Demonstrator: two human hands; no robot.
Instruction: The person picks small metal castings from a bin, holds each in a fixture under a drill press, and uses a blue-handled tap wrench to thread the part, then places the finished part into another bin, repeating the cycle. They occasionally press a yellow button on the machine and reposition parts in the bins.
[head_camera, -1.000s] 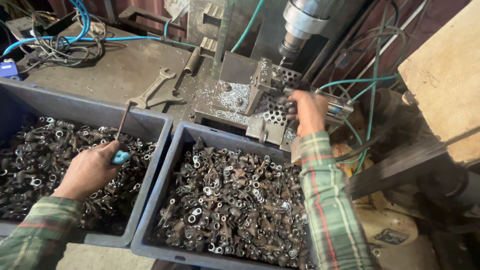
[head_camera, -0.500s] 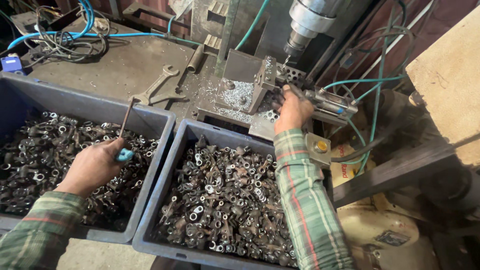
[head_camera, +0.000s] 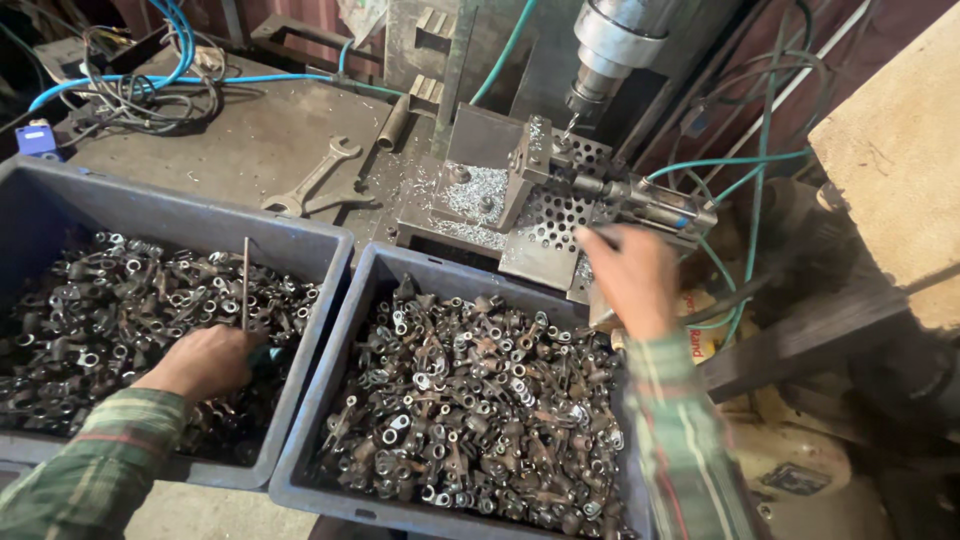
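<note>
Steel lugs fill both grey bins (head_camera: 330, 300) | left hand (head_camera: 205, 362) clamped on teal-handled pick (head_camera: 246, 290) over left bin | right hand (head_camera: 630, 275), grip unclear, now drawn back from drill jig (head_camera: 540, 165) toward right bin

Two spanners (head_camera: 318, 185) lie on the steel bench (head_camera: 230, 140) at eleven o'clock; tangled cables (head_camera: 150, 90) sit beyond them, and a wooden board (head_camera: 890, 150) leans at two o'clock.

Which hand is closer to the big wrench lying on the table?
Left. The left hand sits in the left bin, just below the wrench. The right hand is farther off, over by the drill's perforated plate.
</note>
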